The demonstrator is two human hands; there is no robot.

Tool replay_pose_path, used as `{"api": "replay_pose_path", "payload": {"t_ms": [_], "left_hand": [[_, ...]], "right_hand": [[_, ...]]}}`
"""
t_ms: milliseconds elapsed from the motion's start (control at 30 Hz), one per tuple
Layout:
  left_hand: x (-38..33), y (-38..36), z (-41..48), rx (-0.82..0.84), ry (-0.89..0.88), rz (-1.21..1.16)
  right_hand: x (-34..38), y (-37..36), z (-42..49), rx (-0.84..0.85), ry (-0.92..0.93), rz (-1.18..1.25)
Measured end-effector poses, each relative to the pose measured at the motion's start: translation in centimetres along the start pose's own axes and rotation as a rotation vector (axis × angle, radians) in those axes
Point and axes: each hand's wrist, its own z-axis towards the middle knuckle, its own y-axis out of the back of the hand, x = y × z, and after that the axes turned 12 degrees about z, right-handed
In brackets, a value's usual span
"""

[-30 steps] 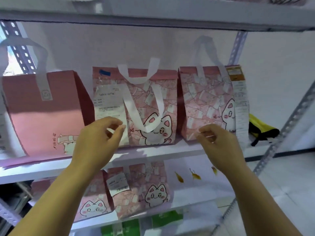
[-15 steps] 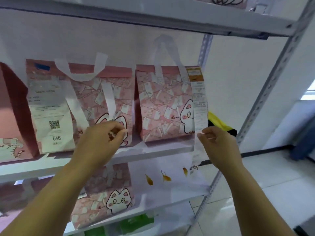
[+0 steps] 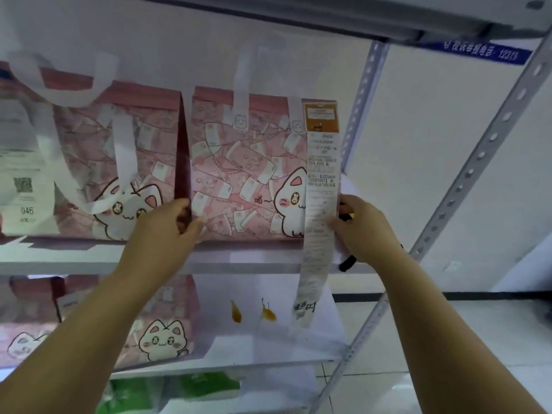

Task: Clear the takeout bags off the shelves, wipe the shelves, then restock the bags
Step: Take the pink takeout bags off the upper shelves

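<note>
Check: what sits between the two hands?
Head view: the pink cat bag, left hand at its left edge, right hand at its long hanging receipt.

pink cat-print bag (image 3: 248, 171), white handles (image 3: 240, 94), white receipt (image 3: 321, 204) with orange top, green bags (image 3: 206, 386) below

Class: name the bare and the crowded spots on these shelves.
Bare: the front strip of the middle shelf, before the bags. Crowded: held bag and neighbour bag nearly touch, left hand between; right hand and yellow-black item fill the right end.

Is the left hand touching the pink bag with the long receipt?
Touching. Head view: left hand grips the pink bag by its left edge, thumb on its front.
</note>
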Motion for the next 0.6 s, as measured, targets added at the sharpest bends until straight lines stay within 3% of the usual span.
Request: {"api": "replay_pose_path", "payload": {"t_ms": [600], "left_hand": [[-2.4, 0.2, -0.9, -0.097, 0.091, -0.018]], "right_hand": [[-1.6, 0.4, 0.3, -0.104, 0.094, 0.164]]}}
